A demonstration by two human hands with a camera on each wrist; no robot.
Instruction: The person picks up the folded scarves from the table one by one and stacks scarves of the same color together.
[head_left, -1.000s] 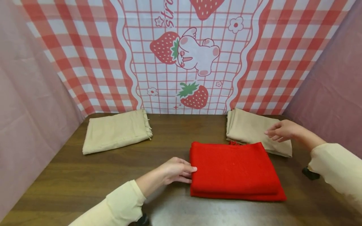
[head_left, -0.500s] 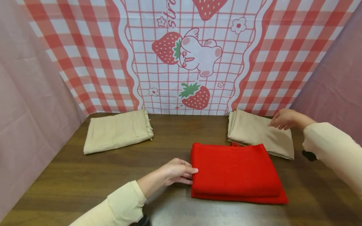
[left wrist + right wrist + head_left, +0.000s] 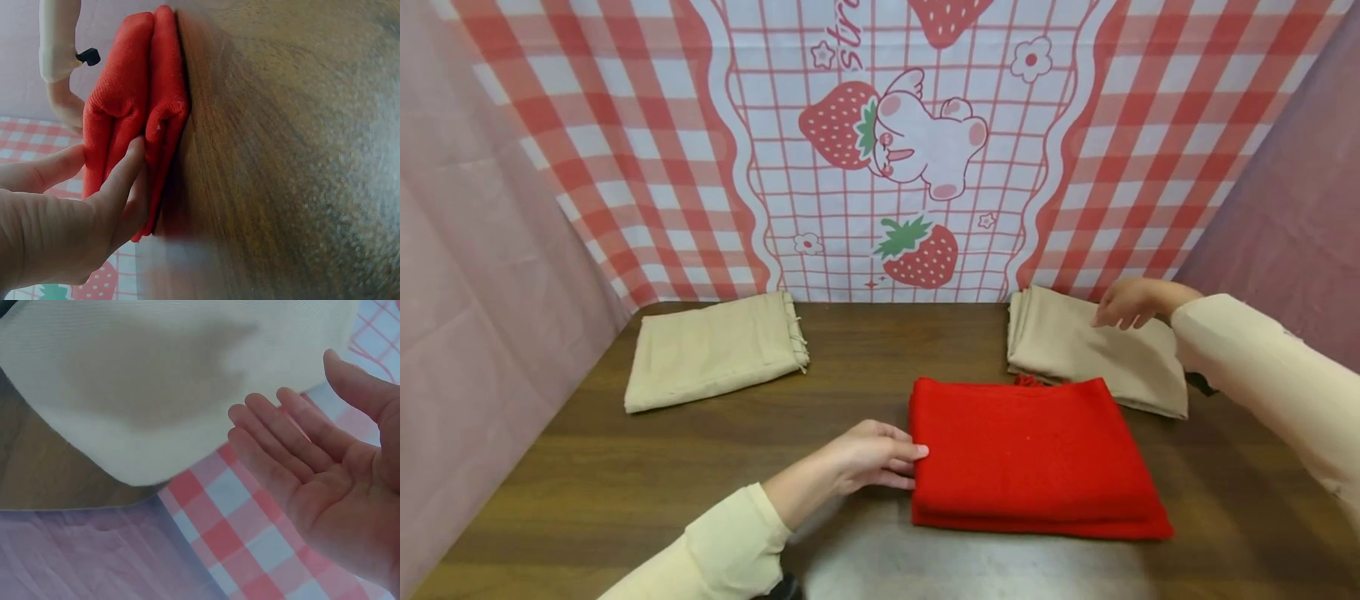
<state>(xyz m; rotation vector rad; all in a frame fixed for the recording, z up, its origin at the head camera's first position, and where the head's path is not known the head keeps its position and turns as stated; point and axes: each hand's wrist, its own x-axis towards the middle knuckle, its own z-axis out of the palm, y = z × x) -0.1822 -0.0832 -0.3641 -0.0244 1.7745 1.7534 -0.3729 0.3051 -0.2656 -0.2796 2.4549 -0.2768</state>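
Note:
A folded red scarf (image 3: 1030, 458) lies right of centre on the table, a bit of red fringe at its back edge. My left hand (image 3: 876, 456) is at its left edge, thumb on top and fingers tucked between the folds, pinching the upper layers. The left wrist view shows those fingers entering the stacked folds (image 3: 119, 81). Over a folded beige cloth (image 3: 1067, 342) at the back right hovers my right hand (image 3: 1131, 304), holding nothing. In the right wrist view its palm faces the camera, fingers loosely extended, above the beige cloth (image 3: 156, 381).
Another folded beige cloth (image 3: 715, 350), fringed on its right side, lies at the back left of the wooden table (image 3: 662, 483). A strawberry-print checked curtain (image 3: 917, 167) hangs along the back edge. Plain pink drapes (image 3: 490, 292) close off both sides.
My right hand has moved back and slightly left over the right beige cloth, its arm now reaching farther in. The left hand keeps its grip on the red scarf, which barely shifts.

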